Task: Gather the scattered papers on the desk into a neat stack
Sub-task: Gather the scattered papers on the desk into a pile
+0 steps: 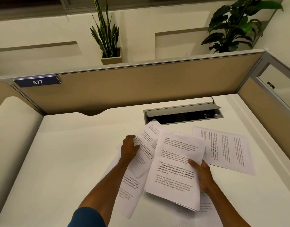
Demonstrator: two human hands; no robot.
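Observation:
Printed white sheets lie spread over the white desk [72, 158]. My right hand [200, 173] grips a small bundle of sheets [175, 164] by its right edge, raised off the desk and tilted. My left hand [128, 149] rests with fingers curled on the left edge of an angled sheet [149, 138] in the middle. Under my left forearm lies another sheet [129, 192]. A separate sheet [226, 149] lies flat at the right, turned sideways. One more sheet [206, 208] shows under the bundle near the front edge.
A grey cable hatch [183, 112] stands open just behind the papers. Tan partition panels [132, 89] close off the desk at the back and right. A number plate [37, 81] hangs on the partition at left. Potted plants [106, 35] stand beyond it.

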